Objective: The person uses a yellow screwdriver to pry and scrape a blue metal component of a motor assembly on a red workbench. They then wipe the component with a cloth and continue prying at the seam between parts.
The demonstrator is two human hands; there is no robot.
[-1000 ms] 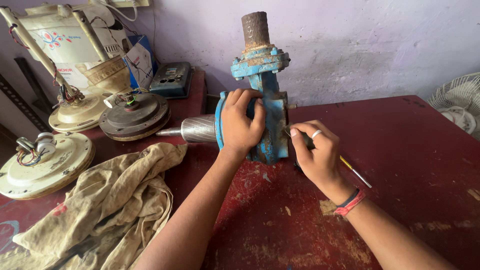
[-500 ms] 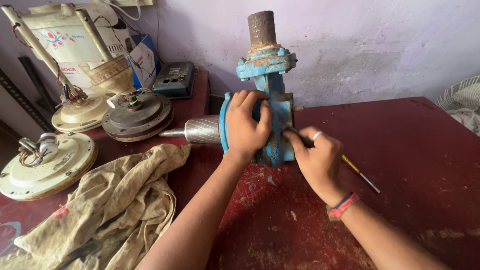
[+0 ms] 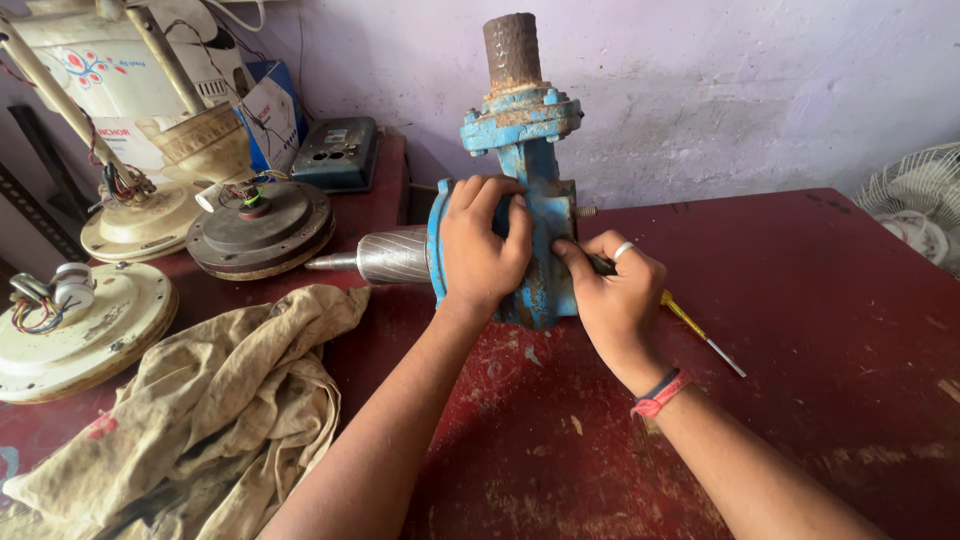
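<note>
A blue cast pump housing (image 3: 548,215) stands on the red table (image 3: 820,300), with a rusty pipe stub (image 3: 512,52) on top and a ribbed silver rotor (image 3: 392,257) sticking out to its left. My left hand (image 3: 482,245) grips the front of the housing. My right hand (image 3: 615,300), with a ring and a red wristband, presses against the housing's right side and holds a yellow-handled screwdriver (image 3: 700,335), whose shaft points away to the right.
A crumpled beige cloth (image 3: 210,420) lies at the left front. Behind it are cream fan motor covers (image 3: 80,325), a dark round motor (image 3: 262,228), a grey switch box (image 3: 340,152) and a white fan grille (image 3: 920,200) at the far right.
The view has shifted slightly. My right hand has moved closer to the housing's right side, and my left hand keeps its grip.
</note>
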